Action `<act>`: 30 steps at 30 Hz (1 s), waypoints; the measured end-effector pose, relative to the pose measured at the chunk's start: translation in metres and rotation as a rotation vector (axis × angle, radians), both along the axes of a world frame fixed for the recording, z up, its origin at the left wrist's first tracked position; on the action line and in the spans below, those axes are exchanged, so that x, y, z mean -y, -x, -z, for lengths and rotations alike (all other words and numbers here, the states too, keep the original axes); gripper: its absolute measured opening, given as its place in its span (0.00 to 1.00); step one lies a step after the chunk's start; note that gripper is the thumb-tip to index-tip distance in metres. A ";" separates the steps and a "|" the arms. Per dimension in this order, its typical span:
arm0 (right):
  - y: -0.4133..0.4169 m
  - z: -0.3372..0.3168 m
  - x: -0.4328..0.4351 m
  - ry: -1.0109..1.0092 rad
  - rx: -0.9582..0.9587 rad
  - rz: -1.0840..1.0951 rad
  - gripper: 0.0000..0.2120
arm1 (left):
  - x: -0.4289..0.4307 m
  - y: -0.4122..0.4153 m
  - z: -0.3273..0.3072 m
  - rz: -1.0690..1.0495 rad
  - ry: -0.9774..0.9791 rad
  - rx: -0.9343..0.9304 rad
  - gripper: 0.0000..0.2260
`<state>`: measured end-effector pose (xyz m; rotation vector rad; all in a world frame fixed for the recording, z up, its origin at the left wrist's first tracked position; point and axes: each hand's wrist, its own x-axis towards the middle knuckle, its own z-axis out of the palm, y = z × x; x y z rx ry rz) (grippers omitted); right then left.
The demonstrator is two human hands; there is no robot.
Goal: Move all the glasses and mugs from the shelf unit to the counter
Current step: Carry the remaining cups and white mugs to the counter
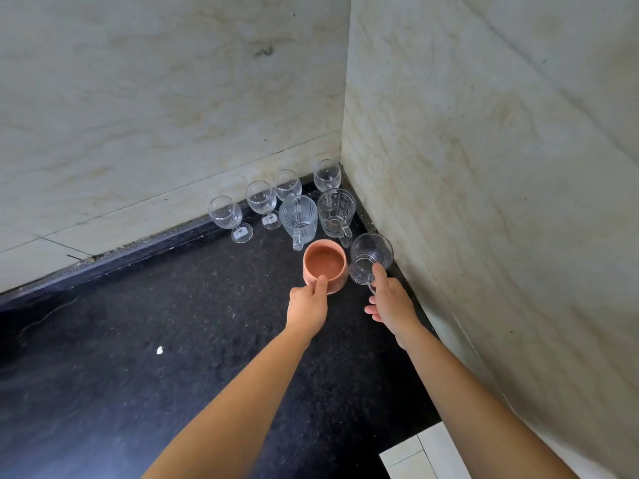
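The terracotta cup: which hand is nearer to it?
Left. The left hand touches the near rim of the terracotta cup; the right hand is off to its right, on the clear glass mug.

Both your bare arms reach forward, side by side.
Your left hand point(308, 303) is curled, thumb raised and pressed on what it grips; your right hand point(390, 301) is looser, index finger stretched ahead, remaining fingers spread leftward.

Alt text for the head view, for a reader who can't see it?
Two bare hands set mugs in a black counter corner: the left hand grips a terracotta mug, the right hand touches a clear mug. Behind stand two glass mugs and four wine glasses.
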<state>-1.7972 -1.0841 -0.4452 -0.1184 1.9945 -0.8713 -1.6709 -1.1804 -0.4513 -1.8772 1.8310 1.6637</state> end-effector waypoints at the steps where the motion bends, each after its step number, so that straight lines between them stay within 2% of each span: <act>1: -0.001 -0.005 -0.002 -0.011 -0.029 -0.009 0.35 | 0.001 -0.004 -0.006 0.052 0.043 0.026 0.26; 3: -0.003 -0.019 -0.004 -0.043 -0.122 -0.028 0.37 | 0.004 -0.014 -0.023 0.119 0.148 0.043 0.24; 6: -0.010 -0.046 0.000 -0.029 -0.443 -0.082 0.37 | 0.014 -0.039 -0.056 0.155 0.358 0.036 0.19; 12: -0.036 -0.122 0.064 0.290 -0.886 -0.306 0.33 | 0.057 -0.125 -0.153 0.149 0.891 0.063 0.22; 17: -0.122 -0.177 0.130 0.608 -1.030 -0.606 0.33 | 0.061 -0.232 -0.223 -0.069 1.208 0.237 0.22; 20: -0.198 -0.195 0.150 0.796 -1.070 -0.784 0.32 | 0.035 -0.307 -0.245 -0.214 1.251 0.415 0.25; 25: -0.331 -0.203 0.140 1.033 -1.023 -1.085 0.33 | -0.040 -0.425 -0.255 -0.424 1.212 0.684 0.27; 30: -0.444 -0.210 0.087 1.149 -0.979 -1.272 0.34 | -0.120 -0.526 -0.259 -0.594 1.154 0.801 0.29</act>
